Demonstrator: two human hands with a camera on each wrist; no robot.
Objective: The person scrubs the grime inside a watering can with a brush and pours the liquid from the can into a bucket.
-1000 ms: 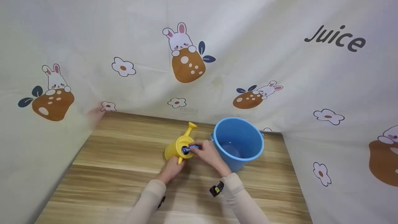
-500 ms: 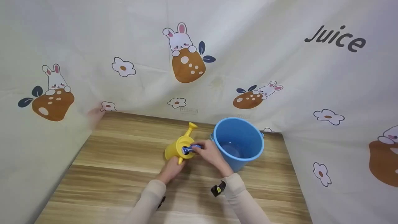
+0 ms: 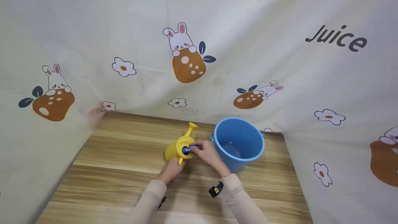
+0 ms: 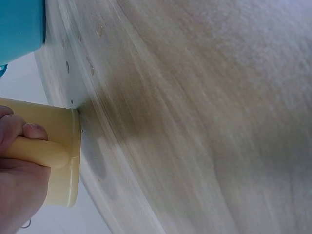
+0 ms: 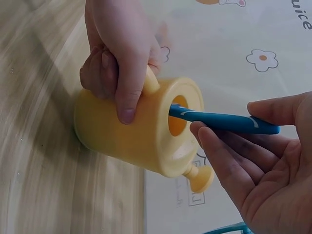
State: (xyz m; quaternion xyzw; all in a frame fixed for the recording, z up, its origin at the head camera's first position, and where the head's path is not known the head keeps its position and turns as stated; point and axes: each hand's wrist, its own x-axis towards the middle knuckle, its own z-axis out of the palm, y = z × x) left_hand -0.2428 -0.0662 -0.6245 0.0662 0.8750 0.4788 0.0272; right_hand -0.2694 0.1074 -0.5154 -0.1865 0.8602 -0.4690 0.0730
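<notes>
A yellow watering can (image 3: pixel 172 151) stands on the wooden floor, its spout toward the back wall. My left hand (image 3: pixel 172 169) grips its handle; in the right wrist view the fingers (image 5: pixel 100 73) curl around it and the thumb lies along the can's side. Between the thumb and fingers of my right hand (image 3: pixel 207 153) is a slim blue handle with white curved lines (image 5: pixel 229 122). It reaches through the round opening in the can's top, so its far end is hidden inside and I cannot tell what it is.
A blue bucket (image 3: pixel 225 163) stands close to the right of the can, near the back wall. Pale sheets (image 3: pixel 143 90) printed with rabbits and flowers enclose the wooden floor (image 3: pixel 118 149) on three sides. Small wet-looking spots (image 4: pixel 90 66) show on the floor near the bucket.
My right hand has shifted the blue handle slightly out to the right, then back toward the can's opening. The left hand and the watering can stay in place.
</notes>
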